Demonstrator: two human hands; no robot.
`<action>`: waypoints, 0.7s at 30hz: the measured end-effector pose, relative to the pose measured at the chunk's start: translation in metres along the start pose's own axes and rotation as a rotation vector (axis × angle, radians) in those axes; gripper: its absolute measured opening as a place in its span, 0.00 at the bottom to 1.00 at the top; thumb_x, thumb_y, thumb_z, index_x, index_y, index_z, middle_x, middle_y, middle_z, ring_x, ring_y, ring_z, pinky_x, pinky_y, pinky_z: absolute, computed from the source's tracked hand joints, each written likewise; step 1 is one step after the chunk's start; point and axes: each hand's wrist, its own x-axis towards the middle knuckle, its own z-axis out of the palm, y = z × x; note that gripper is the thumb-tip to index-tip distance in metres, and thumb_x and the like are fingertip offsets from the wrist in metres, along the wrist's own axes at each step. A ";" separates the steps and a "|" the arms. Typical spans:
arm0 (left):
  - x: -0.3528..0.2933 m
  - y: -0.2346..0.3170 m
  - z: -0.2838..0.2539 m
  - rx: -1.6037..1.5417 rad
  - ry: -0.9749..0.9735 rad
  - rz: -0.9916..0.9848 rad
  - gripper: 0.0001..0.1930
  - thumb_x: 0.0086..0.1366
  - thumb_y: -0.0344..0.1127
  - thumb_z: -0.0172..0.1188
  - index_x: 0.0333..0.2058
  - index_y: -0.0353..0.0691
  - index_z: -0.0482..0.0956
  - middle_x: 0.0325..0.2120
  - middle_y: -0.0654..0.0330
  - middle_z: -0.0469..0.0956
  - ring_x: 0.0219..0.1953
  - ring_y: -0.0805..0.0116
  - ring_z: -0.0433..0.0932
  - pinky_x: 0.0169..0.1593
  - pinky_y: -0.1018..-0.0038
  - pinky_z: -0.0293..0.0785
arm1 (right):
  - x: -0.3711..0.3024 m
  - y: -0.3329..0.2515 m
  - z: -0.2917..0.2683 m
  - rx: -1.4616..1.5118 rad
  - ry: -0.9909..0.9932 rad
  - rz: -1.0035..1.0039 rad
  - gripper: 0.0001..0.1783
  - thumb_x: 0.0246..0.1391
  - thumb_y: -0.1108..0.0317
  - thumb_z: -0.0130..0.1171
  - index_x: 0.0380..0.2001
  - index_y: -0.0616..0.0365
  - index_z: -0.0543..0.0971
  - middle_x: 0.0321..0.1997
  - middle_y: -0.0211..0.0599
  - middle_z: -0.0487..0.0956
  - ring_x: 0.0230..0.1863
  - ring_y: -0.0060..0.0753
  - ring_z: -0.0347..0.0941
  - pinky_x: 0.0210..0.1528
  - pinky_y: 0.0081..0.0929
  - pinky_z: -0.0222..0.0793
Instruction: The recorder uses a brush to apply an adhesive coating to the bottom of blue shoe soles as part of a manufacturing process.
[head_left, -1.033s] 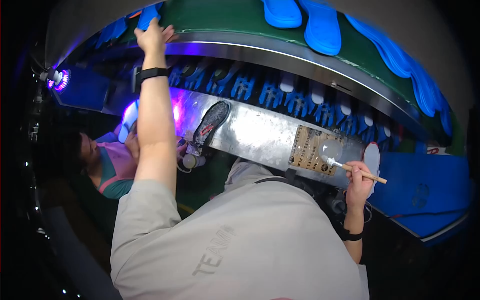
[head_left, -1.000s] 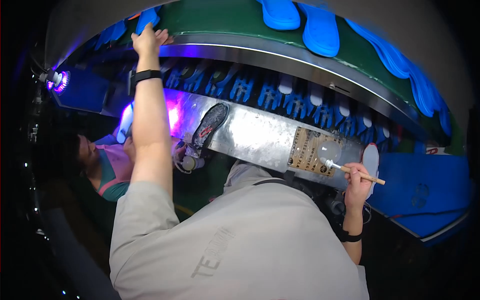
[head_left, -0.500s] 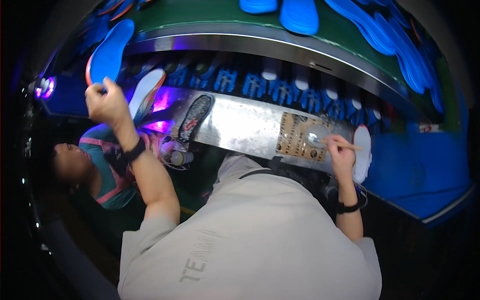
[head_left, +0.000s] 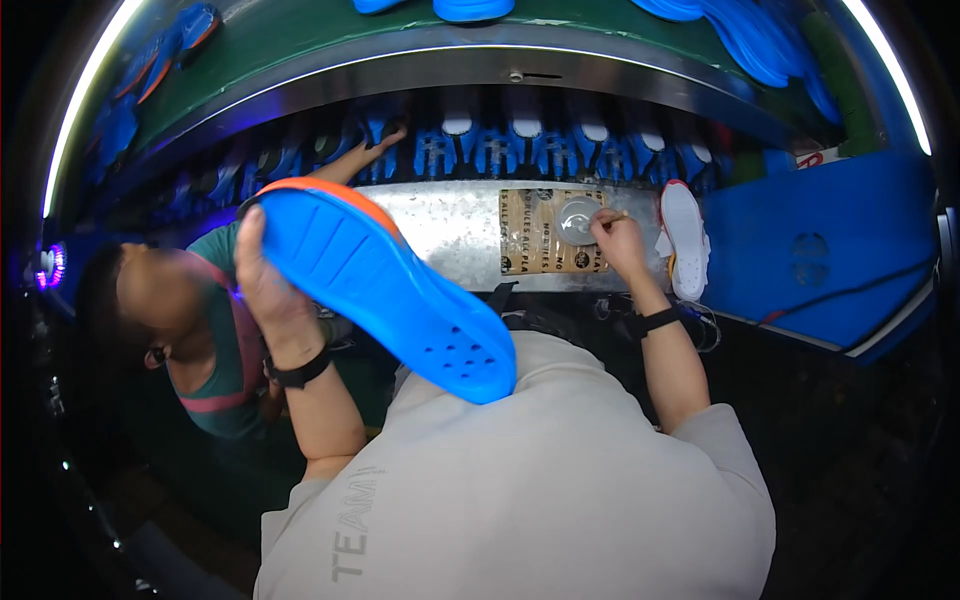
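My left hand [head_left: 262,285] grips the edge of a large blue shoe sole [head_left: 385,290] with an orange rim and holds it up in front of my chest. My right hand [head_left: 617,238] is closed around a thin brush handle, its tip over a small round tin [head_left: 577,220] that sits on a brown card on the metal work plate [head_left: 450,232]. A white shoe [head_left: 685,240] stands just right of that hand. Both wrists wear dark bands.
A co-worker in a green top [head_left: 215,340] sits at my left, one hand reaching toward the row of blue holders [head_left: 520,150] behind the plate. More blue soles lie on the green conveyor [head_left: 300,60] above. A blue panel [head_left: 820,250] fills the right side.
My left arm came down from the upper conveyor, bringing the blue sole with it to chest height. My right hand moved left along the plate to the round tin.
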 end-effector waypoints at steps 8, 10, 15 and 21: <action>-0.055 -0.099 0.041 -0.218 -0.616 -0.474 0.48 0.61 0.60 0.58 0.69 0.32 0.51 0.62 0.35 0.64 0.63 0.33 0.66 0.64 0.47 0.66 | -0.020 -0.043 -0.038 0.305 0.193 -0.019 0.07 0.56 0.69 0.61 0.34 0.62 0.82 0.28 0.37 0.82 0.27 0.28 0.77 0.31 0.25 0.70; -0.057 -0.107 0.044 -0.193 -0.643 -0.483 0.43 0.63 0.51 0.59 0.68 0.33 0.53 0.61 0.40 0.66 0.62 0.42 0.69 0.63 0.53 0.68 | -0.021 -0.027 -0.031 0.409 0.246 -0.050 0.07 0.56 0.70 0.60 0.35 0.63 0.83 0.28 0.34 0.82 0.27 0.22 0.75 0.31 0.23 0.69; -0.040 -0.088 0.045 -0.198 -0.570 -0.491 0.39 0.65 0.37 0.57 0.70 0.35 0.49 0.57 0.52 0.71 0.58 0.63 0.73 0.62 0.66 0.70 | -0.016 -0.024 -0.028 0.315 0.093 0.054 0.09 0.59 0.71 0.58 0.37 0.65 0.82 0.32 0.32 0.83 0.34 0.18 0.75 0.37 0.19 0.69; -0.032 -0.073 0.037 -0.114 -0.560 -0.504 0.38 0.64 0.37 0.57 0.69 0.33 0.51 0.55 0.53 0.73 0.53 0.66 0.77 0.59 0.68 0.73 | -0.013 -0.158 -0.070 0.762 0.081 -0.173 0.09 0.60 0.73 0.57 0.40 0.63 0.83 0.35 0.32 0.82 0.35 0.20 0.75 0.41 0.18 0.69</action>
